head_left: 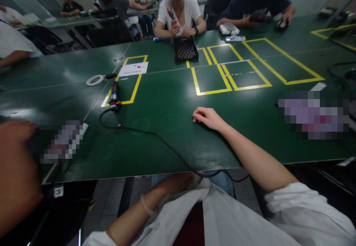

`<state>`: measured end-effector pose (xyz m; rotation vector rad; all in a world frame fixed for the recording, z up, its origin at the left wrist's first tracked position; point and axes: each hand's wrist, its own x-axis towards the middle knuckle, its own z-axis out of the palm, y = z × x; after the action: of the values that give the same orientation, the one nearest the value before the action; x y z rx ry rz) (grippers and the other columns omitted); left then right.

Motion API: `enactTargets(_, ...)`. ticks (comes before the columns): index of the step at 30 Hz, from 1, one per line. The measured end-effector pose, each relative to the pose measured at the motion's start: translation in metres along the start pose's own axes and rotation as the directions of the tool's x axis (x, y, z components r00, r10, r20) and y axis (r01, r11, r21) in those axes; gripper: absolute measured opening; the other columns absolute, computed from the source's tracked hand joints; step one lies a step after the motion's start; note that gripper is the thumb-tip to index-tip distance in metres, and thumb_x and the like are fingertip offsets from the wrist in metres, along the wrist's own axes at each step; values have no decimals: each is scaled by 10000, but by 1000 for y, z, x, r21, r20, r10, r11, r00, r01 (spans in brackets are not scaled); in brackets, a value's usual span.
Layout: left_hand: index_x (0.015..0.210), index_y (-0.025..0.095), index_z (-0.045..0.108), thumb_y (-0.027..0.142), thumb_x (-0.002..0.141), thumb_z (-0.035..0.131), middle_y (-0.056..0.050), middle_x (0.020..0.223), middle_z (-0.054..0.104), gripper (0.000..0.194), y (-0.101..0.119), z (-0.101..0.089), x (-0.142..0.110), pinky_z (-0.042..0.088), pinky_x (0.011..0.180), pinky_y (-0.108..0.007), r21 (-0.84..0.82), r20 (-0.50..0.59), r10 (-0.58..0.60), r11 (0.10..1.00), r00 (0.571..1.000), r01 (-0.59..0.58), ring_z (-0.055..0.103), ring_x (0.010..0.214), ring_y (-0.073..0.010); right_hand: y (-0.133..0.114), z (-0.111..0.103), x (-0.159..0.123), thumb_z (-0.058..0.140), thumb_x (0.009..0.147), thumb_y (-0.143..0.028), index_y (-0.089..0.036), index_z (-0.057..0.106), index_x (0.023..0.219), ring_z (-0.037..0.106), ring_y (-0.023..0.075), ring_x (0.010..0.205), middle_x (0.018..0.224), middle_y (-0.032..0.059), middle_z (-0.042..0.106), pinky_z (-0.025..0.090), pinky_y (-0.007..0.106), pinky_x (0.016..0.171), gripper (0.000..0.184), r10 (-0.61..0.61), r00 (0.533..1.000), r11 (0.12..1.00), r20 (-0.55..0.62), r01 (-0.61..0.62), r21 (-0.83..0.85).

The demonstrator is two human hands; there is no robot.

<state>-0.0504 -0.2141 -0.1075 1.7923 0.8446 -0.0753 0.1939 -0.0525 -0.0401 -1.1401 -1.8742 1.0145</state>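
My right hand (207,118) rests palm down on the green table (172,101), fingers loosely bent and holding nothing. The nearest thing is a black cable (155,136) that runs from an electric screwdriver (114,93) lying at the left, across the table and over its front edge. My left hand (178,182) is down in my lap below the table edge against my white shirt; its fingers are hidden. A thin band sits on that wrist.
A white tape ring (94,79) and a white paper sheet (133,68) lie beyond the screwdriver. Yellow tape rectangles (230,75) mark the table. A person opposite holds a red tool over a black tray (185,48). Another person's arm (13,171) fills the left edge.
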Motion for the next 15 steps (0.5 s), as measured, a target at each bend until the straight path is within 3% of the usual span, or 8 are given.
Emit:
enactTargets(4,1507,197,448,299,942,458,-64,1515,467,574,14,-43,-48,295,1203,-381,90,134,22,995,991,-35,441,1398,-276,-1,0,0,526,924,-341,-170,639,885,644,144,658,764,36,737,475,258,660,208,-2,1000,1000,-1,2,-3)
enactTargets(9,1314,214,649,364,1025,378,-62,1237,693,423,68,-115,-120,495,977,-267,2,294,26,1000,955,-27,659,1105,-189,0,1,2,526,925,-346,-164,637,887,644,140,655,756,37,734,476,253,654,217,1,1000,1000,0,-1,8)
enactTargets(11,1277,212,665,390,1021,393,-66,1171,716,415,74,-148,-136,509,946,-272,10,124,-15,1000,992,14,673,1052,-188,2,2,2,528,924,-346,-166,637,886,646,141,656,756,36,735,478,255,657,214,2,1000,1000,-1,-2,12)
enactTargets(12,1287,217,655,407,1014,409,-64,1175,713,414,70,-166,-140,496,975,-290,52,-42,-59,997,997,61,661,1078,-195,2,2,2,530,924,-347,-167,637,885,646,142,659,758,37,735,480,257,659,213,3,1000,1000,-1,-3,12)
enactTargets(13,1301,225,640,431,1000,431,-56,1190,706,420,62,-184,-141,479,1005,-306,99,-219,-93,988,971,117,645,1108,-202,2,2,2,530,924,-349,-167,638,885,647,144,661,759,39,736,482,258,659,214,6,1000,1000,-1,-6,12)
enactTargets(14,1327,235,614,453,988,444,-48,1230,689,438,51,-204,-140,456,1040,-327,138,-399,-114,973,910,183,618,1156,-211,2,2,2,530,924,-351,-168,638,886,646,146,661,762,41,738,483,260,658,216,10,1000,1000,1,-10,13)
enactTargets(15,1348,239,589,473,974,453,-42,1254,675,461,37,-224,-136,444,1053,-342,170,-566,-111,954,817,248,600,1178,-216,2,2,2,531,923,-354,-168,638,886,646,147,662,764,43,738,485,261,657,218,13,1000,1000,2,-13,15)
